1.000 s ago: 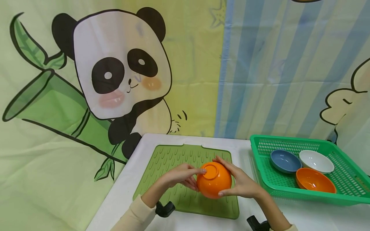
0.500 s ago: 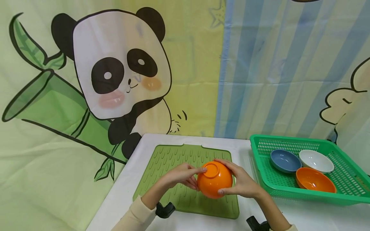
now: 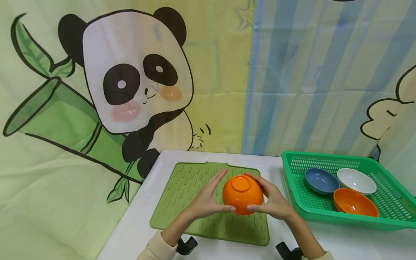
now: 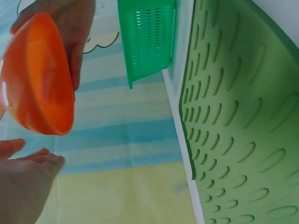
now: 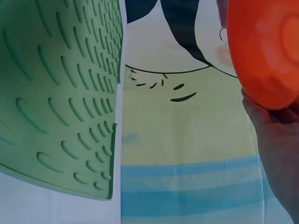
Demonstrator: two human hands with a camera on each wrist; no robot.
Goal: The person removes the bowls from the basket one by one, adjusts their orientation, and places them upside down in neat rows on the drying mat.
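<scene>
An orange bowl (image 3: 242,198) is held upside down above the green mat, its foot ring facing up. My right hand (image 3: 275,203) grips it from the right, thumb at the near rim and fingers over the far side. In the right wrist view, this hand (image 5: 276,149) is at the bowl (image 5: 266,56). My left hand (image 3: 206,202) is spread at the bowl's left, fingers straight and thumb close to the near rim. The left wrist view shows a gap between the left hand (image 4: 25,184) and the bowl (image 4: 35,77).
The ridged green drying mat (image 3: 182,195) lies on a white table (image 3: 126,236). At right stands a green basket (image 3: 300,207) holding a blue bowl (image 3: 321,180), a white bowl (image 3: 357,180) and another orange bowl (image 3: 355,203). A printed panda curtain (image 3: 221,90) hangs behind the table.
My left hand has come off the bowl's base and opened out beside it. The bowl has tipped, so its foot ring faces more upward. My right hand keeps its hold.
</scene>
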